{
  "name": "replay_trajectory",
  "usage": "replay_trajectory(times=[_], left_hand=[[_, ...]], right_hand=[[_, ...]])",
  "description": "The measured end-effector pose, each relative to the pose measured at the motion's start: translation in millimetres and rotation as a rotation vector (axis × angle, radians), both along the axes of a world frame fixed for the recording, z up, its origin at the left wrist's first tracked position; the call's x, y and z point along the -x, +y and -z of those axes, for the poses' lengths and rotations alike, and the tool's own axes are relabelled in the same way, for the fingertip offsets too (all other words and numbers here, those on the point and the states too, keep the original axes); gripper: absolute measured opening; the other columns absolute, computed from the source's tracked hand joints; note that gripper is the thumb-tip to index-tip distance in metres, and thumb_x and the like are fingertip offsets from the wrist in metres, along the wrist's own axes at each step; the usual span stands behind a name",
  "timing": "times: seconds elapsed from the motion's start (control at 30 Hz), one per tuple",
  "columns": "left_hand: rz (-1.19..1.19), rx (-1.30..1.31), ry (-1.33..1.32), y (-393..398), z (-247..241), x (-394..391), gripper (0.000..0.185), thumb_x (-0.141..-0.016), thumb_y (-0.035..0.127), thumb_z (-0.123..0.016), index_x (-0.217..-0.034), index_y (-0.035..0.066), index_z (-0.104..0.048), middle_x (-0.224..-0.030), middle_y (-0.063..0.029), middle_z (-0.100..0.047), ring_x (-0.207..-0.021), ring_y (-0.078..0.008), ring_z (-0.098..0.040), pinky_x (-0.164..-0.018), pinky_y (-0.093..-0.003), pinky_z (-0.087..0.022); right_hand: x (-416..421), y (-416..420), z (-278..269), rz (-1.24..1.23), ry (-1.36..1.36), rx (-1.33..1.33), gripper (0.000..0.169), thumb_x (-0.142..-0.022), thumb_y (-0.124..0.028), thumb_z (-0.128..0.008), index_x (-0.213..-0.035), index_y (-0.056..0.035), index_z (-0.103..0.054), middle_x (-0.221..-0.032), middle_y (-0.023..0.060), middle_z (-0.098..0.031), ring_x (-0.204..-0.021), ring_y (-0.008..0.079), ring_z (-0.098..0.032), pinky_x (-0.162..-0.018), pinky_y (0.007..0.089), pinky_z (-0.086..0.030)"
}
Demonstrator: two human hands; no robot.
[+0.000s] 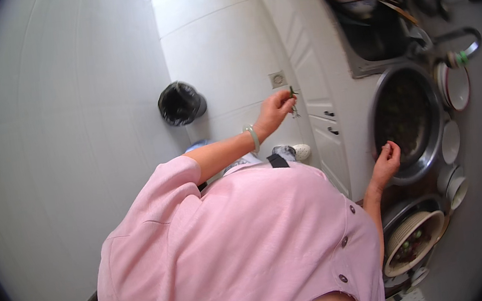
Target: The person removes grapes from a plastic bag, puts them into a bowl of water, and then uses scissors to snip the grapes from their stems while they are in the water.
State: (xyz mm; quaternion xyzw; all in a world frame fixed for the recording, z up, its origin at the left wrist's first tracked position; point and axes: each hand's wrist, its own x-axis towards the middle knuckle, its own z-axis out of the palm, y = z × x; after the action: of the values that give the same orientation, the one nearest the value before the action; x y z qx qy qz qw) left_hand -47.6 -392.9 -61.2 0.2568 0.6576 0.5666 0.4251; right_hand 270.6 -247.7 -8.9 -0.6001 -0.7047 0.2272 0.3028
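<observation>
Over the floor beside the white cabinets, my left hand (276, 109) pinches a small bunch of green sprigs (292, 92). Thin pale strands hang below its fingers, and a pale green bangle (252, 138) circles that wrist. My right hand (387, 162) is at the near rim of a large metal basin (436, 144), its fingers drawn together. Whether anything small sits between those fingertips is unclear. Inside the basin lies a dark mass of leafy greens (405, 112), partly blurred.
A bin (180, 106) lined with a black bag stands by the wall. Bowls and chopsticks sit around the sink (374, 44), beside a curved faucet (473, 38). White bowls (450, 142) line the basin's far side. A cream basket (433, 224) holds small round produce.
</observation>
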Motion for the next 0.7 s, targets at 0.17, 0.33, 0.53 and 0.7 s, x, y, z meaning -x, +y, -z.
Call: replay_trajectory(times=[0.17,0.33,0.53,0.7], left_hand=[[-0.332,0.324,0.417,-124,55,84,0.014,-0.087,0.011,-0.059,-0.096,0.002,-0.062,-0.088,-0.0159,-0.066,-0.072,-0.0275,-0.065,-0.065,-0.0369,-0.05],[-0.377,0.574,0.856,-227,101,190,0.029,-0.086,0.015,-0.056,-0.109,0.0,-0.061,-0.107,-0.0185,-0.063,-0.103,-0.0349,-0.057,-0.092,-0.0428,-0.044],[-0.187,0.782,0.93,-253,153,245,0.044,-0.082,0.019,-0.059,-0.118,-0.006,-0.055,-0.107,-0.0255,-0.063,-0.101,-0.0401,-0.059,-0.089,-0.0439,-0.047],[-0.09,0.312,0.596,-90,95,180,0.034,-0.089,0.012,-0.06,-0.121,0.001,-0.055,-0.109,-0.0178,-0.06,-0.086,-0.0246,-0.065,-0.077,-0.0338,-0.054]], right_hand=[[15,-2,-2,0.066,-0.311,-0.095,0.021,-0.095,-0.02,-0.054,-0.099,-0.0015,-0.062,-0.083,0.014,-0.066,-0.074,0.0279,-0.063,-0.067,0.0366,-0.05],[15,1,9,0.135,-0.158,0.083,0.021,-0.097,-0.021,-0.052,-0.098,-0.0021,-0.061,-0.078,0.0056,-0.062,-0.068,0.0146,-0.058,-0.061,0.0304,-0.049],[31,3,2,0.193,-0.376,-0.059,0.017,-0.094,-0.025,-0.051,-0.096,-0.0117,-0.062,-0.079,0.0131,-0.065,-0.073,0.0335,-0.063,-0.063,0.0429,-0.049],[32,-1,-9,0.169,-0.369,-0.066,0.015,-0.093,-0.025,-0.05,-0.091,-0.0137,-0.06,-0.085,0.0101,-0.066,-0.078,0.0351,-0.063,-0.062,0.0452,-0.048]])
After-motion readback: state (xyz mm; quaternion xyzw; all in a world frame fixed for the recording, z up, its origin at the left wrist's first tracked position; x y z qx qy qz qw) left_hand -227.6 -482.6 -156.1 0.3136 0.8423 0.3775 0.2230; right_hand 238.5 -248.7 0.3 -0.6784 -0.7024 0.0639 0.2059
